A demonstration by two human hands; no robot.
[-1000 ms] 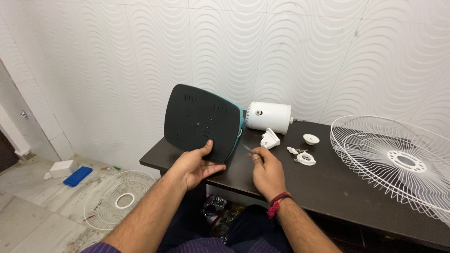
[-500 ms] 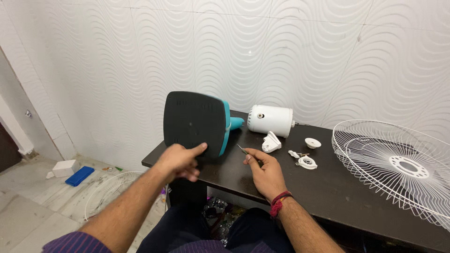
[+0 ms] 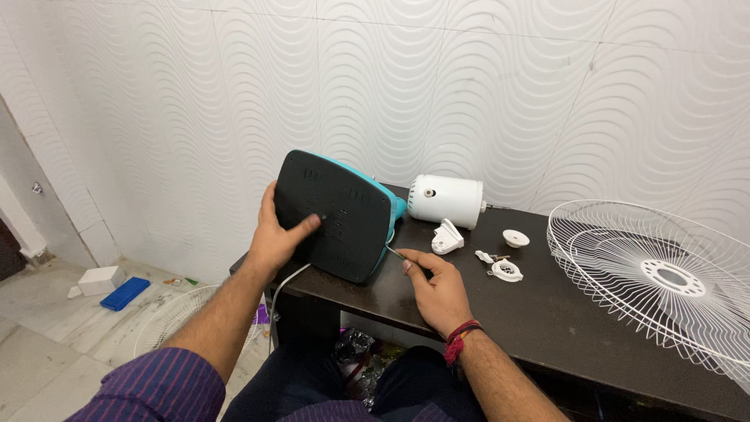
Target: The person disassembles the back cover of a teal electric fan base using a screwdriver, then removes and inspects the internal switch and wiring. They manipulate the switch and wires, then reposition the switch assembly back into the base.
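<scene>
Even, bright indoor lighting from above and in front; the white relief wall (image 3: 469, 86) is evenly lit. The dark tabletop (image 3: 547, 312) carries a soft sheen and faint shadows. Focus is sharp throughout; mild wide-angle stretching appears toward the frame edges.

Fan base (image 3: 336, 215) left of motor housing (image 3: 447, 201)

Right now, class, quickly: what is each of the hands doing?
Left hand: closed on the edge of the upturned fan base, thumb pressed on its black underside.
Right hand: closed, pinching a thin screwdriver.
</scene>
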